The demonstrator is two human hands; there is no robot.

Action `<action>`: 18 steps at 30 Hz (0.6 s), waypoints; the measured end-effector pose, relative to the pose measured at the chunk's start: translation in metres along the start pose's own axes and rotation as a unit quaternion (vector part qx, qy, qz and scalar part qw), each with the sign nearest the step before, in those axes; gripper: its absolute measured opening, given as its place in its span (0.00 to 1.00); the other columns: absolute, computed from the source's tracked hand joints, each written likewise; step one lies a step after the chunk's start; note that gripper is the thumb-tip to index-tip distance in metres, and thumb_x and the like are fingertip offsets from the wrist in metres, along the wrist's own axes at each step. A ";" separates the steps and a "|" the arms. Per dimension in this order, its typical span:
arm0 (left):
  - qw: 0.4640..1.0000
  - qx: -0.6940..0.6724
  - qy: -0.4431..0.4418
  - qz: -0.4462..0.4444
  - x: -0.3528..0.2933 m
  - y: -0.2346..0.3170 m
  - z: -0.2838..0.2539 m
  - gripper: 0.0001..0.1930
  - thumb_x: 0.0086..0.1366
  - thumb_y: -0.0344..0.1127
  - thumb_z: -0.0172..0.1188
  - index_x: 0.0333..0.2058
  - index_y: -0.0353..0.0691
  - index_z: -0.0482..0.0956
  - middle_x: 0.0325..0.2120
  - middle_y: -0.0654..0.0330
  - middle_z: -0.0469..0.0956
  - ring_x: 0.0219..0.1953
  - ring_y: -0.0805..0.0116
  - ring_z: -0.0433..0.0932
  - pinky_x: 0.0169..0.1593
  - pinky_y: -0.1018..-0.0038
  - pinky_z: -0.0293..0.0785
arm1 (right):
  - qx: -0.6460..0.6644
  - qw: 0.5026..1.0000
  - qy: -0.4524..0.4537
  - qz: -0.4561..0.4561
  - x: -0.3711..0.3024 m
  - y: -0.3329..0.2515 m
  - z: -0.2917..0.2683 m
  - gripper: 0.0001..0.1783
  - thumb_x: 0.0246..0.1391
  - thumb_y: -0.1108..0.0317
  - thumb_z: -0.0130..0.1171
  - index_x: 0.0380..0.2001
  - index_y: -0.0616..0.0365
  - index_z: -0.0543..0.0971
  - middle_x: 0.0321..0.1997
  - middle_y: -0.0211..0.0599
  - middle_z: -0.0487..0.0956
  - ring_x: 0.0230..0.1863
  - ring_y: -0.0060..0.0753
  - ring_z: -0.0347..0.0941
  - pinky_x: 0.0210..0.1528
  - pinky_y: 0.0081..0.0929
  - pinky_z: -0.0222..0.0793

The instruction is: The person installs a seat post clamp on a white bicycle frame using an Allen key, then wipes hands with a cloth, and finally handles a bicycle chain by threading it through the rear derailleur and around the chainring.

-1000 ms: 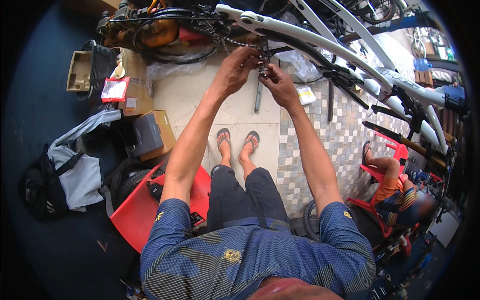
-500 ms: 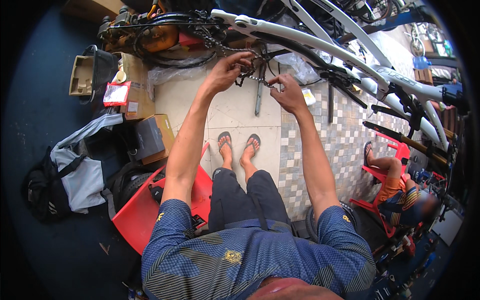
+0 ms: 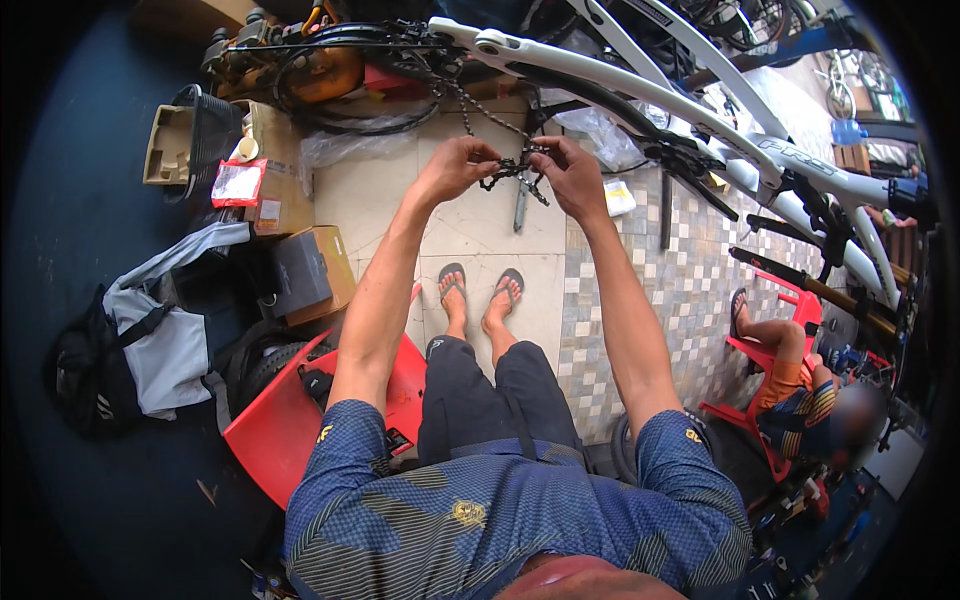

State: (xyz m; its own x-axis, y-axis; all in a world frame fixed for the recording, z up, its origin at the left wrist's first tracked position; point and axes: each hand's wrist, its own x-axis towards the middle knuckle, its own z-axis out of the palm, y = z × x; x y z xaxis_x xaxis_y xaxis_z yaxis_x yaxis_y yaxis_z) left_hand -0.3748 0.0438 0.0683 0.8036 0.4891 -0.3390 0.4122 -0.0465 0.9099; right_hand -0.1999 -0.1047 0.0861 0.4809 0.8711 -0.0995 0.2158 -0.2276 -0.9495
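Note:
A dark bicycle chain (image 3: 515,168) hangs bunched between my two hands, in front of the white bicycle frame (image 3: 600,82). My left hand (image 3: 462,168) pinches one side of it, fingers pressed together. On the other side my right hand (image 3: 570,172) grips the chain between thumb and fingers. One length of the chain runs up from the bunch toward the rear end of the frame. The exact links under my fingertips are too small to make out.
To the left stand a cardboard box (image 3: 290,180), a dark basket (image 3: 207,140) and a grey-and-black bag (image 3: 165,360). A red chair (image 3: 280,430) is beside my legs. At the right, a person (image 3: 800,390) sits on another red chair (image 3: 752,425). Tyres lie behind me.
Both hands have come down slightly and closer together. The chain between them is now more bunched, and a longer run of it shows above my left hand.

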 end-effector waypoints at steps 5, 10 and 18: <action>0.995 -0.078 0.045 0.033 -0.003 -0.017 0.000 0.11 0.68 0.33 0.63 0.46 0.35 0.81 0.35 0.62 0.83 0.40 0.76 0.78 0.43 0.76 0.74 | -0.032 0.999 0.010 0.017 -0.022 0.003 0.000 0.10 0.62 0.69 0.61 0.45 0.60 0.79 0.31 0.30 0.82 0.32 0.19 0.76 0.37 0.21 0.71; 0.986 -0.080 0.103 0.104 -0.008 -0.017 -0.002 0.10 0.68 0.33 0.64 0.45 0.37 0.82 0.34 0.63 0.82 0.37 0.77 0.76 0.42 0.78 0.71 | 0.000 1.000 -0.020 0.010 -0.031 0.019 0.007 0.16 0.62 0.64 0.63 0.50 0.58 0.77 0.31 0.27 0.79 0.31 0.18 0.71 0.35 0.21 0.69; 0.945 -0.240 0.208 0.077 -0.010 -0.004 -0.014 0.22 0.66 0.40 0.66 0.54 0.37 0.72 0.40 0.58 0.77 0.37 0.75 0.78 0.42 0.79 0.75 | 0.009 0.997 -0.051 0.051 -0.021 0.000 0.031 0.15 0.61 0.58 0.65 0.46 0.54 0.82 0.33 0.26 0.80 0.32 0.16 0.70 0.37 0.20 0.67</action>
State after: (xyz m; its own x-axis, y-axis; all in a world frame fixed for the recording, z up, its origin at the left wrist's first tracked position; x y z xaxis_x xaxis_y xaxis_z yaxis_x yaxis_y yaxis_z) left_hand -0.3907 0.0514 0.0711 0.5580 0.8140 -0.1612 -0.0191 0.2068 0.9782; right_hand -0.2367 -0.1089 0.0792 0.4107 0.8836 -0.2251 0.1538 -0.3105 -0.9380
